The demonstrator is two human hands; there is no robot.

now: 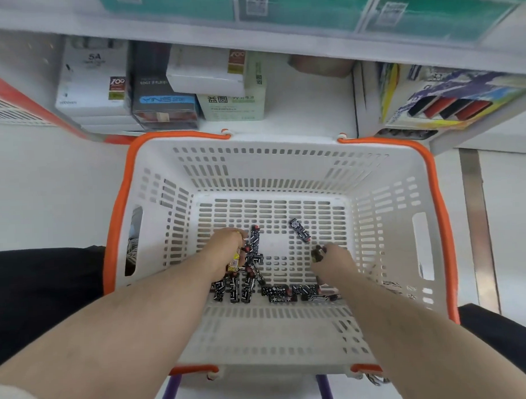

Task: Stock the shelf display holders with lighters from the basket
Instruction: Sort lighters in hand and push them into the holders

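Observation:
A white slotted basket [272,157] with orange handles sits in front of me below the shelf. Several black lighters with white patterns [277,291] lie on its floor, most near the front; one lighter [299,230] lies apart toward the back. My left hand [227,248] is down in the basket and grips a bunch of lighters, one with a yellow label. My right hand [332,261] is also on the basket floor and pinches a dark lighter [317,253] at its fingertips.
The low white shelf behind the basket holds stacked boxes [162,92] at the left and a colourful display carton [449,100] at the right. A shelf board [250,35] overhangs above. My dark-clothed legs flank the basket. Purple bars [170,393] show beneath it.

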